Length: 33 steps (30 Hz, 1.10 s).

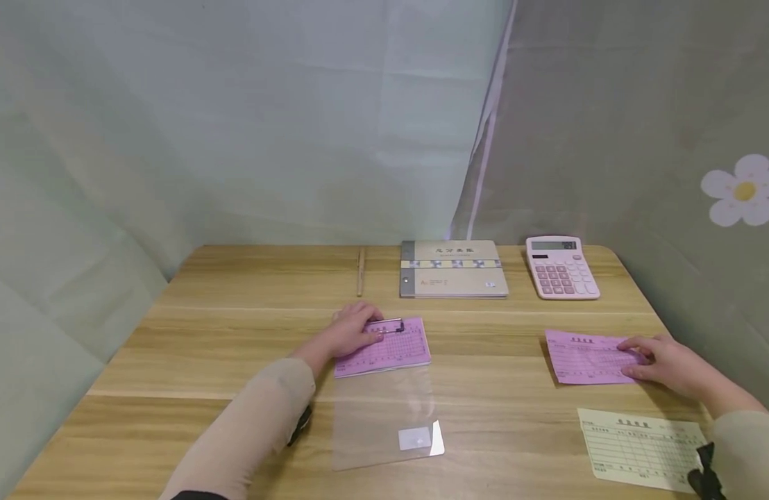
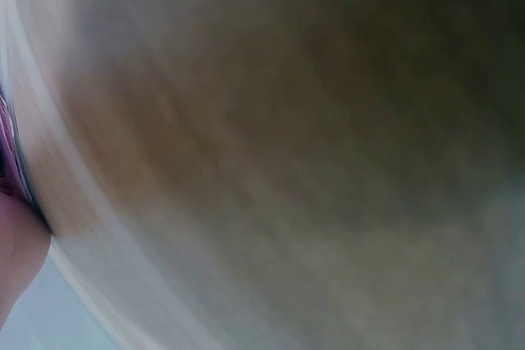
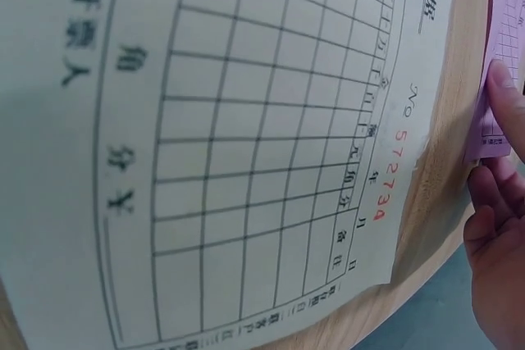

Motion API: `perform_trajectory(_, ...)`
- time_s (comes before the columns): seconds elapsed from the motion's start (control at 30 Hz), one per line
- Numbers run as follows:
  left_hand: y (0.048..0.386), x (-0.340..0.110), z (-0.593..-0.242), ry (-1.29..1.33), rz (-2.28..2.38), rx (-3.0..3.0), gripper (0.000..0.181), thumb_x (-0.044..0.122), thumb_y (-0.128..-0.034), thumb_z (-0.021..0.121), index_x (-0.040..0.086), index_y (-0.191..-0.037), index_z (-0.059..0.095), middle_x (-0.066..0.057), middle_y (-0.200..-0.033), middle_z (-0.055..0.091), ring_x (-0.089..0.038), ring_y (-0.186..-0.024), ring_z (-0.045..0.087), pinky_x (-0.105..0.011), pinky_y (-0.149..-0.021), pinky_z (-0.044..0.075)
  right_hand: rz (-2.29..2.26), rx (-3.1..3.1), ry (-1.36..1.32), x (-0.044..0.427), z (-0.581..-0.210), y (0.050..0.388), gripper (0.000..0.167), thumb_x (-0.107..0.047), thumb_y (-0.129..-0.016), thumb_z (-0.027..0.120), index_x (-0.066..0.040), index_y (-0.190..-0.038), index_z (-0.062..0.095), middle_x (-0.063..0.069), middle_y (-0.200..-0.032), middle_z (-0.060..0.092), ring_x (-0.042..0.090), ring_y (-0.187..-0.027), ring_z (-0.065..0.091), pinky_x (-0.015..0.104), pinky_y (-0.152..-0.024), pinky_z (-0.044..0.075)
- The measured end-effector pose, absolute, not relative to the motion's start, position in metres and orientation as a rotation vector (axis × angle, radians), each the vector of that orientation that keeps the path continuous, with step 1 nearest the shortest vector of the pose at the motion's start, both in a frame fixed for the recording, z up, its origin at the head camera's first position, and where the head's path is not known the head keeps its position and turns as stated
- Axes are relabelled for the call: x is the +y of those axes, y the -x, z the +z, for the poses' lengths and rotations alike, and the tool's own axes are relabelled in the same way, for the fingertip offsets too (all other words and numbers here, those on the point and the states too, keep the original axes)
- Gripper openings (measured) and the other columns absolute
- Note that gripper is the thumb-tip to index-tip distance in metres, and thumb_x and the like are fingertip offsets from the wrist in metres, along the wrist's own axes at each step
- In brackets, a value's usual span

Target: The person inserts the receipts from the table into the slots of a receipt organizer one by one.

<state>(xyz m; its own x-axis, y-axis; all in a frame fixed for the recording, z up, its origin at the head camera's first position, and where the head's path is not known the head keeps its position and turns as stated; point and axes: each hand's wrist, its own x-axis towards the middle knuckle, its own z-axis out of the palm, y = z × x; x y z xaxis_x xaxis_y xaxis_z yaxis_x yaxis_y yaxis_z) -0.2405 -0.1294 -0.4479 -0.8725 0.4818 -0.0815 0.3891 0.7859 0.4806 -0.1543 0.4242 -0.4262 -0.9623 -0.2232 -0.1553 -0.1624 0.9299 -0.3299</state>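
Pink receipt slip (image 1: 584,357) is pinched at its right short edge by the right hand (image 1: 672,364), with the thumb on the printed face and the fingers at the underside. From this grip the slip extends leftward; its long axis runs crosswise, roughly in line with the direction from the right hand to the left hand (image 1: 352,330). Whether the slip is fully clear of the table (image 1: 497,430) cannot be confirmed. The right hand is the nearer hand; the left is well apart, to the left of the grip. The controlling relation, as judged, is that the slip's free left edge faces the clear clipboard (image 1: 378,410), with bare tabletop between them. A pink receipt pad (image 1: 406,347) lies at the clip end of that board. The left hand grips this end, its thumb and bent fingers about the metal clip (image 1: 400,326). Nearer the person than the right-hand grip, a pale green slip (image 1: 640,448) lies near the pink one, also lengthwise crosswise. Beyond the grip and to its left stands the calculator (image 1: 559,269); farther left are the ledger (image 1: 453,271) and then the pen (image 1: 360,273).
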Motion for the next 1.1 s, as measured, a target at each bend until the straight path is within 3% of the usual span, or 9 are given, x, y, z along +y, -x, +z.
perform_trajectory(0.3, 0.241, -0.129, -0.448, -0.674, 0.684, 2.770, 0.032, 0.032, -0.0879, 0.064, 0.018, -0.116, 0.055, -0.003, -0.128, 0.048, -0.027, -0.122, 0.039, -0.048, -0.103, 0.024, -0.560, 2.822, 0.222, 0.421, -0.425, 0.155, 0.054, -0.034, -0.080, 0.072, 0.000, -0.119, 0.056, 0.011, -0.092, 0.056, 0.028, -0.083, 0.050, 0.048, -0.073, 0.040)
perform_trajectory(0.53, 0.241, -0.128, -0.447, -0.667, 0.671, 2.762, 0.033, 0.033, -0.0885, 0.063, 0.019, -0.117, 0.055, -0.003, -0.129, 0.048, -0.026, -0.123, 0.037, -0.047, -0.104, 0.023, -0.803, 2.794, 0.161, 0.409, -0.423, 0.156, 0.052, -0.034, -0.085, 0.068, 0.001, -0.121, 0.054, 0.031, -0.116, 0.052, 0.040, -0.102, 0.048, 0.054, -0.083, 0.036)
perform_trajectory(0.67, 0.241, -0.129, -0.447, -0.687, 0.679, 2.779, 0.032, 0.032, -0.0877, 0.064, 0.018, -0.115, 0.055, -0.004, -0.128, 0.049, -0.028, -0.122, 0.039, -0.049, -0.103, 0.024, -0.898, 2.782, 0.141, 0.400, -0.420, 0.162, 0.053, -0.034, -0.086, 0.067, 0.002, -0.122, 0.054, 0.031, -0.124, 0.048, 0.035, -0.104, 0.046, 0.044, -0.084, 0.037)
perform_trajectory(0.83, 0.240, -0.129, -0.447, -0.694, 0.675, 2.780, 0.031, 0.033, -0.0879, 0.064, 0.019, -0.115, 0.056, -0.004, -0.128, 0.049, -0.028, -0.121, 0.040, -0.049, -0.102, 0.025, -0.941, 2.763, 0.143, 0.388, -0.419, 0.169, 0.054, -0.033, -0.085, 0.068, 0.002, -0.123, 0.053, 0.021, -0.116, 0.054, 0.022, -0.095, 0.050, 0.025, -0.072, 0.042)
perform_trajectory(1.1, 0.239, -0.128, -0.447, -0.671, 0.658, 2.789, 0.032, 0.034, -0.0876, 0.064, 0.020, -0.115, 0.055, -0.003, -0.129, 0.049, -0.026, -0.121, 0.040, -0.048, -0.102, 0.025, -1.028, 2.703, 0.180, 0.359, -0.415, 0.181, 0.052, -0.031, -0.086, 0.067, -0.001, -0.126, 0.051, 0.024, -0.122, 0.050, 0.024, -0.094, 0.055, 0.029, -0.072, 0.045)
